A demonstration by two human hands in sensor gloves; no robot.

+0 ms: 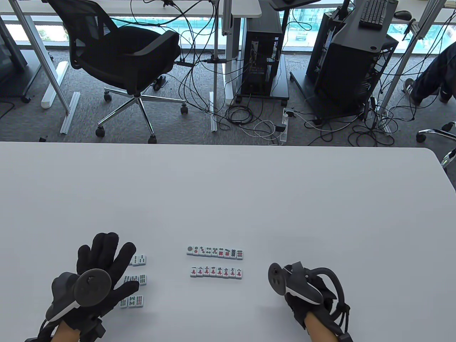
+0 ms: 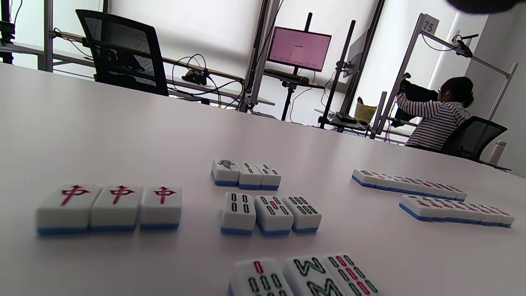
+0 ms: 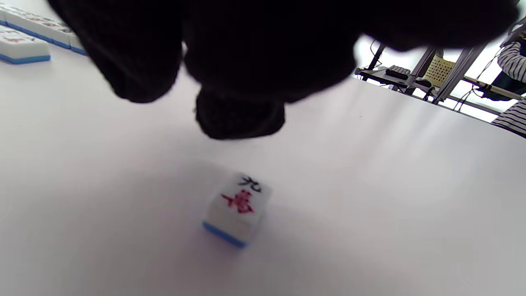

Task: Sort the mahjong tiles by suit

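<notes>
**White table, last character tile still loose**

White table (image 1: 249, 185) carries our sorted rows: circles row (image 1: 215, 251) above, characters row (image 1: 216, 272) below it, running one to eight. Bamboo tiles (image 1: 139, 279) sit in threes under our left hand (image 1: 96, 274), whose fingers lie spread and straight, gripping nothing. Right hand (image 1: 306, 288): fingers (image 3: 240, 117) curled downward, hovering over the nine-character tile (image 3: 238, 209), no contact visible. Tile lies alone, face up, turned askew. Our judgement: pinch it by its short sides, square it up, then set it touching the eight at the row's right end.
</notes>
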